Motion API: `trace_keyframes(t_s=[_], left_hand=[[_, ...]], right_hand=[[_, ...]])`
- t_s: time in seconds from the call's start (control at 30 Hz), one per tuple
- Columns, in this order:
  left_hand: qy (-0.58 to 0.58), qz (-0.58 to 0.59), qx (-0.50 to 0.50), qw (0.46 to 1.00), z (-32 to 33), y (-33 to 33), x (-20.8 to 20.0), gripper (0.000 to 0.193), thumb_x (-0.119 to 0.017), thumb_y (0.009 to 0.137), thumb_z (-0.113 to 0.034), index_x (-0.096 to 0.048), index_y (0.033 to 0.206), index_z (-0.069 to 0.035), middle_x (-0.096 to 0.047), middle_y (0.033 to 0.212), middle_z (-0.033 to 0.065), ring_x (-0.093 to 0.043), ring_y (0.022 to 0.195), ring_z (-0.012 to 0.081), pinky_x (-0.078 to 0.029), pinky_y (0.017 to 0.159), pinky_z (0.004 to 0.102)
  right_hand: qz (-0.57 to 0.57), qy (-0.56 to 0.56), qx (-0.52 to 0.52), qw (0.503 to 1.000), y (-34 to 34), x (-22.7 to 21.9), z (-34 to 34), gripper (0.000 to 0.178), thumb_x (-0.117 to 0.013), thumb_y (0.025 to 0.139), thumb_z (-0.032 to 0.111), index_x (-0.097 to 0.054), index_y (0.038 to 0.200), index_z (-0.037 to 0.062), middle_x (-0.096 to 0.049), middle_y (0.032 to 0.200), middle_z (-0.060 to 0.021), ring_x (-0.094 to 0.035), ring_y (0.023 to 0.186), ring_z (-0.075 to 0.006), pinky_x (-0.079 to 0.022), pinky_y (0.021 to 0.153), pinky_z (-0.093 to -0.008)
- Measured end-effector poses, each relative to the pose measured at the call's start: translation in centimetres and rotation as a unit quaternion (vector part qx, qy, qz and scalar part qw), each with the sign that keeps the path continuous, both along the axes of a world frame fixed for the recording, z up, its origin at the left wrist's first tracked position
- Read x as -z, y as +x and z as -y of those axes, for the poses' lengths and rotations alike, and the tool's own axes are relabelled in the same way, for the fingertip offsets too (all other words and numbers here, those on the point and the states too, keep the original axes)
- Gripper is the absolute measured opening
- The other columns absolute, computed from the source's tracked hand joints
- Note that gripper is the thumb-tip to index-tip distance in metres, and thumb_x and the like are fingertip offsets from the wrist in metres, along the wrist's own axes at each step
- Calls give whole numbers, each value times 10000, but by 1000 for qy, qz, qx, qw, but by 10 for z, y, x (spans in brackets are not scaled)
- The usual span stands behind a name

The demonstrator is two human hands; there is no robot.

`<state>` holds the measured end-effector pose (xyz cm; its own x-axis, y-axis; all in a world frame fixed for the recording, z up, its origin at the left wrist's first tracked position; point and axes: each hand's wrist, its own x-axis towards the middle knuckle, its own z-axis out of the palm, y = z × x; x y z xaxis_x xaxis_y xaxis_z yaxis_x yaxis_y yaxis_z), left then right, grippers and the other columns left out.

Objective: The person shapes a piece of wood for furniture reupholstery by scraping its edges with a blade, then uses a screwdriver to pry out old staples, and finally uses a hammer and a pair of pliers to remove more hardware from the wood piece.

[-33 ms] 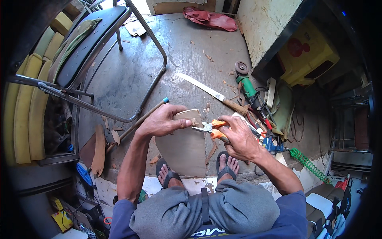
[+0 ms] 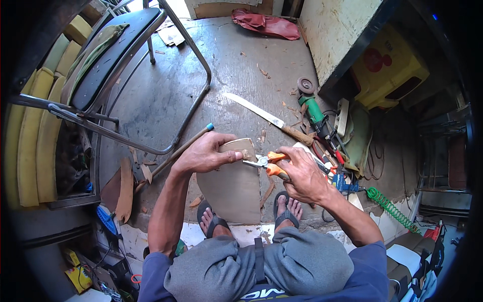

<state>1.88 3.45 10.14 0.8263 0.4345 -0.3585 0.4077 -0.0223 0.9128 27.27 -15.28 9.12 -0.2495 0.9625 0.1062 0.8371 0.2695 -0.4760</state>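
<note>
The gray floor (image 2: 201, 118) is scuffed and shiny, with little brown scraps lying about on it. A metal chair (image 2: 118, 50) with a dark seat stands at the left, and a red cloth (image 2: 265, 24) lies far back. A long knife (image 2: 254, 108) with a wooden handle lies on the floor past the hands, with a green grinder (image 2: 315, 113) near the end of its handle. A stick (image 2: 183, 145) with a blue tip lies on the left. The person sits with both feet in dark sandals (image 2: 218, 221). The pale brown sheet (image 2: 229, 194) is up in front of the knees, between the two arms. The left hand (image 2: 201, 152) pinches it near the top: the thumb presses on the near side, and the other fingers go behind, mostly hidden. The right hand (image 2: 305, 175) is wrapped around the orange handles of the pliers (image 2: 275, 170), and the handles are spread apart. The nose of the pliers points left and is right at the sheet's edge, just beside the left thumb. It is too small to tell if the pliers bite the sheet. Next to the picture before, the hands, the pliers and the sheet look just the same, in the same spots.
</note>
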Motion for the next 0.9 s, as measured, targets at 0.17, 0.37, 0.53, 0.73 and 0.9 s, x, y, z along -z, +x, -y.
trace_keyframes(t_s=[0.17,0.37,0.53,0.73,0.9], left_hand=[[1,9,-15,1000,2,-5,4,430,-793,933,-353,-726,1135,21,-693,893,31,-623,820,113,-498,725,291],[-5,-3,-16,1000,1,-7,5,414,-805,917,-334,-731,1119,20,-694,894,30,-625,824,118,-496,732,291],[0,5,-30,1000,4,-8,1,397,-806,916,-336,-739,1082,19,-694,896,26,-627,835,111,-496,734,283],[-44,1,-32,999,1,-26,0,434,-856,876,-338,-739,1102,13,-704,904,4,-625,818,92,-508,729,276],[-18,-19,-83,996,4,-61,-6,281,-852,889,-221,-770,1036,3,-696,827,-18,-596,748,54,-491,672,250]], right_hand=[[61,45,-13,997,-2,1,-4,421,-705,732,35,-668,1151,19,-518,1372,-187,-520,1231,-395,-439,1011,-506],[32,-20,-20,999,1,-4,-9,426,-702,749,41,-672,1174,38,-523,1352,-167,-510,1246,-377,-431,1031,-513],[74,11,-66,995,11,-5,-22,430,-688,745,27,-683,1175,49,-489,1458,-174,-471,1347,-405,-407,1104,-542],[21,-35,-36,999,52,25,-5,465,-659,750,15,-679,1214,41,-437,1557,-184,-423,1421,-446,-380,1159,-528],[156,-128,257,945,91,112,65,422,-682,783,50,-675,1201,-2,-524,1398,-209,-529,1211,-423,-436,1034,-514]])
